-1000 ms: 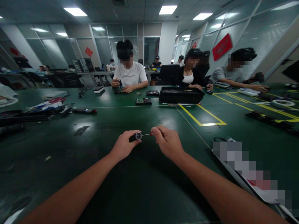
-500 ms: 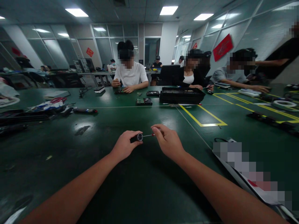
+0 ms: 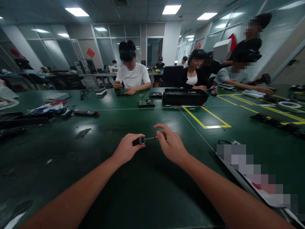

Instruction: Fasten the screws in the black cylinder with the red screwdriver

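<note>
My left hand (image 3: 126, 148) grips a short black cylinder with a silver open end (image 3: 140, 140), held just above the green table (image 3: 100, 133). A thin metal bit with a small red collar (image 3: 150, 138) points into that silver end. My right hand (image 3: 171, 144) pinches the bit's far end between thumb and fingers, with the index finger lifted. Both forearms reach in from the bottom of the frame.
Three people sit at the far side of the table and one stands at the back right holding a box. A black tray (image 3: 184, 96), circuit boards (image 3: 146, 103), yellow floor-tape lines (image 3: 205, 122), black bars at left (image 3: 23, 120) and a blurred item at right (image 3: 250, 171) lie around.
My right index finger has lifted and the red collar of the bit now shows. A standing person has come into view at the back right.
</note>
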A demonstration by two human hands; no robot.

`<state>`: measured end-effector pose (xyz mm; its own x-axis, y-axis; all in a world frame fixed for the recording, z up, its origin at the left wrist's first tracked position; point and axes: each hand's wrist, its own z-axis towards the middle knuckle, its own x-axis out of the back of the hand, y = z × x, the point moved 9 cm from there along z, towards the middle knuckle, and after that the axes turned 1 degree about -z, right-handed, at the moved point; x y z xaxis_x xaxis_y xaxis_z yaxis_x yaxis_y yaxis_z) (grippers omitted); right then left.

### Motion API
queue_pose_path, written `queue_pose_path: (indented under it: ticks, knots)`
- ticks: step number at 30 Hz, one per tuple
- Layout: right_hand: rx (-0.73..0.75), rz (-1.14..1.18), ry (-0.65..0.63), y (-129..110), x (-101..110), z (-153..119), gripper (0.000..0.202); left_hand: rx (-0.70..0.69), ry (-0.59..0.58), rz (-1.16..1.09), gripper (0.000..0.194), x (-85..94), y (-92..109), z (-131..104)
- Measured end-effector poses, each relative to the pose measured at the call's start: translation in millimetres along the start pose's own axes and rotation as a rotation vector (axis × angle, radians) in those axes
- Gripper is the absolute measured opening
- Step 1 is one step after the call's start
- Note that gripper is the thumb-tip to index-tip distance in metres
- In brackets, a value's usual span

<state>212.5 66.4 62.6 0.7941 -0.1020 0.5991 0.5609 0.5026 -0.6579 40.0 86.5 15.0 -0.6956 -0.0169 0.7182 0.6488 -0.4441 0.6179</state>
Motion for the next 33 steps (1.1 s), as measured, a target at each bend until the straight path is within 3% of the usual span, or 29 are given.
queue_pose_path:
  ticks: [4, 8, 11, 18, 23, 26, 29, 33]
  knots:
    - [0.023, 0.101, -0.012, -1.0, -1.3, -2.6, 0.029, 0.049, 0.018, -0.004, 0.036, 3.1, -2.6, 0.9]
    - [-0.004, 0.168, -0.004, 0.6, -3.6, -2.0, 0.015, 0.085, 0.032, -0.003, 0.035, 4.7, -4.1, 0.3]
    - [-0.066, 0.123, 0.014, 4.7, -3.4, -0.9, 0.028, 0.07, 0.019, -0.008, 0.036, 2.5, -0.7, 0.3]
    - [-0.071, 0.226, 0.062, 8.8, -2.6, -1.9, 0.018, 0.091, 0.04, -0.004, 0.036, 5.6, -5.2, 1.1]
    - [-0.239, 0.619, 0.158, 39.7, -10.2, 2.8, 0.027, -0.023, 0.008, 0.033, 0.035, 3.5, 6.5, 1.3]
    - [-0.422, 0.788, 0.316, 68.5, -9.0, 0.1, 0.032, -0.049, -0.003, 0.079, 0.035, 1.3, 10.2, 1.4]
    - [-0.364, 0.675, 0.394, 66.9, 3.8, -0.1, 0.029, 0.006, -0.022, 0.082, 0.036, -1.1, 2.9, 2.3]
    - [-0.218, 0.496, 0.312, 40.4, 8.3, -0.6, 0.025, -0.004, -0.033, 0.076, 0.035, -2.4, 0.6, 2.8]
